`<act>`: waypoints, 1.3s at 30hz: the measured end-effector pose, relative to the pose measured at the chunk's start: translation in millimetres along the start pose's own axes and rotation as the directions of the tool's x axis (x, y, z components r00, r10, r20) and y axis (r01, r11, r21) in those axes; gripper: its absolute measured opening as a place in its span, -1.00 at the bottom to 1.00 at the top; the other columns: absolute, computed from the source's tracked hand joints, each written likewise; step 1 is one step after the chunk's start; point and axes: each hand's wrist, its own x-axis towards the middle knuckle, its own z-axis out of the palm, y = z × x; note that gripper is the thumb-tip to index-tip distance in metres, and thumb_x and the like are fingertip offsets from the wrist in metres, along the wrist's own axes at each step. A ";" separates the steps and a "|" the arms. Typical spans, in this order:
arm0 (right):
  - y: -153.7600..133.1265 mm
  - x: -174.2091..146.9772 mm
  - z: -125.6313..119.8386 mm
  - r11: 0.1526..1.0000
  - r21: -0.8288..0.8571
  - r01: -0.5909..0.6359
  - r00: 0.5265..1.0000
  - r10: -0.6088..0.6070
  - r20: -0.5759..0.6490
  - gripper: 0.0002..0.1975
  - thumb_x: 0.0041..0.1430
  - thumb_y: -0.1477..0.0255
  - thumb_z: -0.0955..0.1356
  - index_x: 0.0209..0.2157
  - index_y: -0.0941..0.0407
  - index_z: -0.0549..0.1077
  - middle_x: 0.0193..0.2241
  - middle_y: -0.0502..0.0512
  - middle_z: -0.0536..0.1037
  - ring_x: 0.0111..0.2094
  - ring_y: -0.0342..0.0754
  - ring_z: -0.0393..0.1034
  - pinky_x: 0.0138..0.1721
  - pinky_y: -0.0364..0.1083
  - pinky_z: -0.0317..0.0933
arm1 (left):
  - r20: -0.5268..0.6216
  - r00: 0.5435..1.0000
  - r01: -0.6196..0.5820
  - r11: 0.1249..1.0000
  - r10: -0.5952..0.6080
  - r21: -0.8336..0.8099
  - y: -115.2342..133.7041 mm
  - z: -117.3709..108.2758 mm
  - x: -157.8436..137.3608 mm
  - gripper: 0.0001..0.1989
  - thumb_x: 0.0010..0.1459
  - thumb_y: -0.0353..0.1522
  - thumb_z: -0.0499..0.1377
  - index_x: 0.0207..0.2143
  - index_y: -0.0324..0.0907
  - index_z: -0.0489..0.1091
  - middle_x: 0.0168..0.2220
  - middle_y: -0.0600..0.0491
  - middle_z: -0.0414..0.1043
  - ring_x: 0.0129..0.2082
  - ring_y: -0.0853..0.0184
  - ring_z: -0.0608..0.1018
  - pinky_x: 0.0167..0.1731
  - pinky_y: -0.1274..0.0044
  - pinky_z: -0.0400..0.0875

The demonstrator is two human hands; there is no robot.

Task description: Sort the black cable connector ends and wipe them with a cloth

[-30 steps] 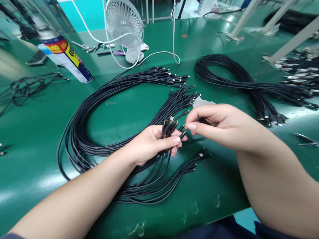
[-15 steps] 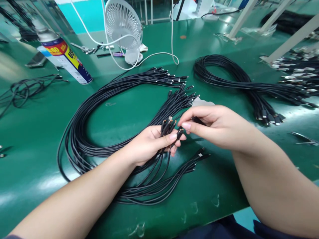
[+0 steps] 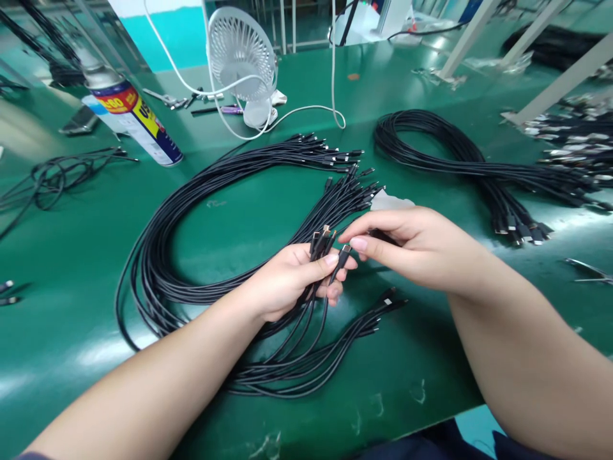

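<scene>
My left hand [image 3: 292,275] is closed around several black cables, its thumb pressing on them. Their connectors [image 3: 324,239] stick up past the fingers, some with metallic or orange-tinted tips. One connector [image 3: 343,253] leans out apart from the others, between my two hands. My right hand [image 3: 407,246] is closed, with thumb and index fingertip close together beside that connector. A dark object [image 3: 383,237] shows partly inside the right hand; its kind is hidden. Under and behind the left hand lies a large looped bundle of black cables [image 3: 158,243] on the green table [image 3: 215,421].
Loose cable ends [image 3: 330,358] lie in front of my hands. Another cable bundle [image 3: 431,163] rests at right, near tweezers-like metal [image 3: 591,271]. A spray can [image 3: 136,121] and white fan [image 3: 243,64] stand at the back. A tangled cable [image 3: 57,176] lies far left.
The view has shifted slightly, so the table things appear a little lower and to the right. Both hands keep almost the same pose, with the leaning connector turned slightly.
</scene>
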 end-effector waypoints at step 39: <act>-6.0 -6.1 7.1 0.922 -0.359 0.148 0.982 -0.180 -0.058 -0.89 0.25 0.47 0.30 -0.33 0.10 0.48 -0.40 0.06 0.56 -0.35 -0.08 0.43 -0.33 -0.11 0.24 | -0.119 0.993 -0.008 0.993 0.022 0.115 0.1 0.3 -0.7 -0.76 0.05 -0.24 0.35 -0.40 -0.27 0.52 -0.51 0.09 0.47 -0.57 0.47 0.47 -0.50 0.56 0.28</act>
